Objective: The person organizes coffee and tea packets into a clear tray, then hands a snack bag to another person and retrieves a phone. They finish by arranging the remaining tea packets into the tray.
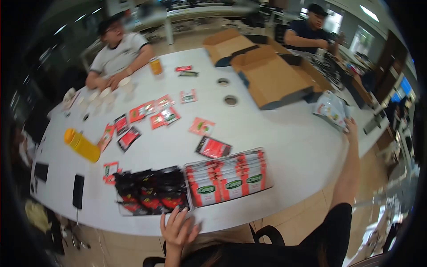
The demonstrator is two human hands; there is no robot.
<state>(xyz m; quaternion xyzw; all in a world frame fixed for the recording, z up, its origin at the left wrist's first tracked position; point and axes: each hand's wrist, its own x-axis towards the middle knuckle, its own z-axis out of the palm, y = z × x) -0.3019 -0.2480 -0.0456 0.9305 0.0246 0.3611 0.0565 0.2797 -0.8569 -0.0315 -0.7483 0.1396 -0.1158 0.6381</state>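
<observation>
My right hand (351, 126) reaches out to the far right of the white table, its fingers closed on the edge of a crumpled white printed bag (331, 109). At the near edge my left hand (179, 228) has its fingers spread, with the tips by the front rim of a clear tray of black-and-red packets (153, 189). Right beside that tray stands a second tray, filled with rows of red-and-white sachets (229, 179). Just behind the trays lies a loose black-and-red packet (213, 147).
Open cardboard boxes (271, 75) stand at the back right. More loose sachets (165, 116), a yellow bottle (82, 145), paper cups (106, 95), a can (155, 66) and a phone (78, 191) are on the table (284, 129). Two people are across it.
</observation>
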